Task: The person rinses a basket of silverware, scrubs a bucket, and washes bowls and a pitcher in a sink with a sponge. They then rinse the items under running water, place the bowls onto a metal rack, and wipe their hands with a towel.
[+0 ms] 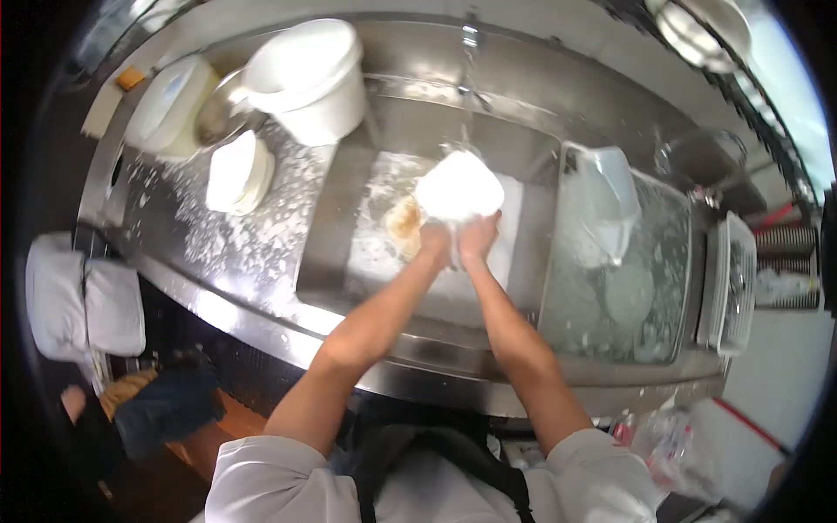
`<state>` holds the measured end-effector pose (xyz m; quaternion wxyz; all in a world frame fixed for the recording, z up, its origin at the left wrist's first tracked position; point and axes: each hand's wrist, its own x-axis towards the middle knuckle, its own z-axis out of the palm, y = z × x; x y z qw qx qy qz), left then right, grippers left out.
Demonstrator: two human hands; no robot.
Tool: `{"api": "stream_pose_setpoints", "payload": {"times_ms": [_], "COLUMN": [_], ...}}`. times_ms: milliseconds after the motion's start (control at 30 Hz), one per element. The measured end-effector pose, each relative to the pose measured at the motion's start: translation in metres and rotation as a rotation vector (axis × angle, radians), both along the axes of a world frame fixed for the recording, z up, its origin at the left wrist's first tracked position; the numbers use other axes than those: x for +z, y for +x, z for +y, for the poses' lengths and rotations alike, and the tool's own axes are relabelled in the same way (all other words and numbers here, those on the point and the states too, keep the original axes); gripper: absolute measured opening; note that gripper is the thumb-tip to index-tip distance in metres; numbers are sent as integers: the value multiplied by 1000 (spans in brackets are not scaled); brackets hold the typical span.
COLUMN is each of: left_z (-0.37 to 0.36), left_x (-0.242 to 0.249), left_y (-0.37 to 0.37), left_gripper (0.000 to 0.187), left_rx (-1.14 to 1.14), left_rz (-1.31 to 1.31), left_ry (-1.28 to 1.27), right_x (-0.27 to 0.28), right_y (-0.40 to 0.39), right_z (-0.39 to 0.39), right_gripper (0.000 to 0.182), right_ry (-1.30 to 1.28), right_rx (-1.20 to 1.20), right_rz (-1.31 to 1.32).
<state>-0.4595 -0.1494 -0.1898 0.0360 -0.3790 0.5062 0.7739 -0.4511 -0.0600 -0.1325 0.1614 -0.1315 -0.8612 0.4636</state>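
Observation:
Under the tap (469,52), a white container (459,185) is held over the middle sink basin (418,314). Glare washes out its shape. My left hand (438,242) is closed on its near left side, while my right hand (478,235) grips the near right side. Blur and the container hide most of my fingertips. Just left of my left hand lies a yellowish sponge-like thing (403,225), too blurred to name surely. Beneath the container, a white surface with suds (506,261) covers part of the basin floor.
Left on the sudsy counter stand a white bucket (305,78), a smaller white container (237,179), a metal bowl (218,118) and a pale tub (170,105). The right basin holds cloudy water (575,296) and a translucent container (608,196). A white basket (732,283) stands far right.

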Motion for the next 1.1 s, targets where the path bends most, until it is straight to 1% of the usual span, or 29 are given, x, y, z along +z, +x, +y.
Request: {"api": "stream_pose_setpoints", "payload": {"times_ms": [33, 67, 100, 133, 167, 200, 233, 267, 300, 333, 367, 400, 433, 500, 533, 567, 600, 633, 667, 733, 767, 800, 833, 867, 900, 933, 967, 1033, 1100], "left_z": [-15, -50, -86, -124, -140, -149, -148, -158, -175, -200, -222, -241, -256, -286, -300, -307, -319, -331, -322, -317, -320, -327, -332, -330, -327, -323, -319, -311, -310], "left_x": [20, 62, 103, 133, 142, 156, 170, 193, 221, 246, 261, 276, 298, 335, 346, 364, 370, 369, 377, 382, 370, 358, 347, 337, 327, 321, 316, 306, 301], "left_y": [9, 19, 27, 33, 46, 51, 54, 63, 81, 96, 108, 118, 119, 105, 88, 65, 32, -7, -39, -104, -136, -167, -187, -195, -201, -206, -212, -216, -225], "left_gripper": [40, 40, 39, 42, 43, 44, 47, 45, 45, 45, 45, 45, 44, 44, 42, 38, 34, 36, 40, 47, 49, 51, 52, 51, 51, 51, 49, 48, 47], "left_rx": [40, 5, -19, -48, 54, 138, 295, 372, 378, 377, 305, 229, 254, 261, 244, 183, 156, 19, 28, -202, -401, -591, -775, -1014, -1249, -1464, -1490, -1520, -1522], "left_rz": [24, 91, 168, 237, 307, 382, 526, 518, 474, 439, 486, 534, 522, 564, 609, 647, 636, 688, 788, 672, 625, 574, 516, 327, 127, -84, -187, -405, -442], "left_ry": [55, 69, 136, 533, 532, 528, 355, 356, 400, 443, 388, 333, 298, 79, -37, -116, -162, -391, -897, -1468, -1573, -1682, -1794, -1725, -1637, -1537, -1361, -1004, -987], "right_x": [-23, 25, 80, 76, 65, 85, 108, 142, 109, 130, 152, 166, 143, 159, 201, 173, 167, 175, 179, 126, 95, 58, 7, -16, -79, -133, -168, -181, -178], "right_y": [1, 12, 24, 24, 32, 39, 38, 21, -6, -22, -39, -57, -89, -97, -82, -85, -78, -75, -77, -76, -76, -81, -90, -90, -91, -89, -83, -64, -47], "right_z": [-4, -4, -6, -29, -51, -79, -119, -148, -195, -217, -240, -273, -320, -358, -351, -371, -376, -366, -348, -294, -265, -227, -189, -149, -119, -92, -74, -55, -50], "right_gripper": [29, 29, 29, 29, 29, 29, 20, 18, 18, 22, 25, 26, 26, 31, 36, 41, 35, 29, 22, 17, 15, 14, 12, 16, 24, 27, 31, 30, 28], "right_ry": [116, -316, -626, -760, -900, -1043, -1102, -935, -498, 33, 524, 432, 450, 393, 323, 299, 146, -117, -393, -301, -229, -207, -42, 120, 369, 474, 575, 489, 413], "right_rx": [27, 282, 394, 439, 469, 487, 467, 607, 672, 880, 992, 1017, 1016, 1029, 1034, 877, 749, 818, 861, 623, 513, 389, 295, 298, 248, 251, 257, 359, 484], "right_rz": [185, -178, -627, -686, -763, -830, -650, -607, -58, 42, 265, 306, 223, -24, -188, -197, -176, -354, -520, -70, 157, 151, -15, -401, -378, -326, -273, -433, -649]}}
